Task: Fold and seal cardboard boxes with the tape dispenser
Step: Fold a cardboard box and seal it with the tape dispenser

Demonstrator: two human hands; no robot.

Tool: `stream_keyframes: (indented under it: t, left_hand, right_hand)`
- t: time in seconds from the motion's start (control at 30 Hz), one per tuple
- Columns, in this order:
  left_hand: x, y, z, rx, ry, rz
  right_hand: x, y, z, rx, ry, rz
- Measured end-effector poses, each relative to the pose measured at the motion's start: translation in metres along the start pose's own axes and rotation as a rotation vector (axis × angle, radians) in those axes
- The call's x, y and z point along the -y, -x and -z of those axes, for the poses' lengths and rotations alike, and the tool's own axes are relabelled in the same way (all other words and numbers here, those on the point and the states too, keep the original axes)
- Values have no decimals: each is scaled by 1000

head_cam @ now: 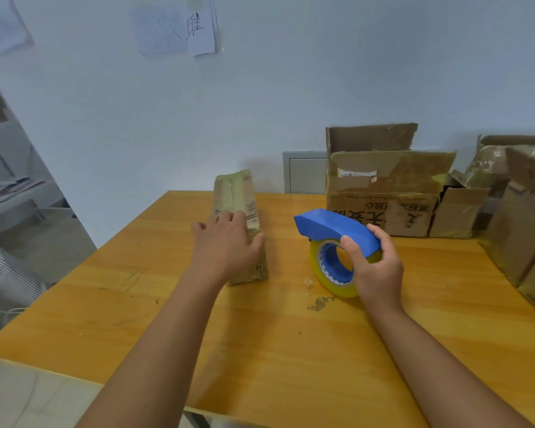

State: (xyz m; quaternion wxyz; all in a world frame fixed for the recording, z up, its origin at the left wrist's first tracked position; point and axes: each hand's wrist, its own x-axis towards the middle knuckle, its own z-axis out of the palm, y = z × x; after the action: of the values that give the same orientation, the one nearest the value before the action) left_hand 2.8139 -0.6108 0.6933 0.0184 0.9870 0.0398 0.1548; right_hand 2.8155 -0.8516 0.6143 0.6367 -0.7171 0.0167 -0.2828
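Blue tape dispenser (331, 225), yellowish roll

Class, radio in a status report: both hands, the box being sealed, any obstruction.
Left hand flat on narrow taped cardboard box. Right hand grips blue tape dispenser, raised off wooden table. Nothing between dispenser and box.

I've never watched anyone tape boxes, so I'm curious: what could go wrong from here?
The left hand only rests flat on the narrow box, so that box might slide or tip once tape is pulled across it. The right hand holds the tape dispenser clear of the box; starting crooked could wrinkle the tape. The open boxes crowd the table.
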Motion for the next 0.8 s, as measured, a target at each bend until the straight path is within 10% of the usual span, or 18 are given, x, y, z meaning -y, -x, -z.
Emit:
stream_keyframes:
  t: [0.37,0.8]
  left_hand:
    - [8,2,2,-51,-305,135]
    - [39,-26,-22,-103,90,6]
  right_hand:
    - [2,-2,3,-75,-36,-37]
    - [3,-6,9,-146,-77,-54]
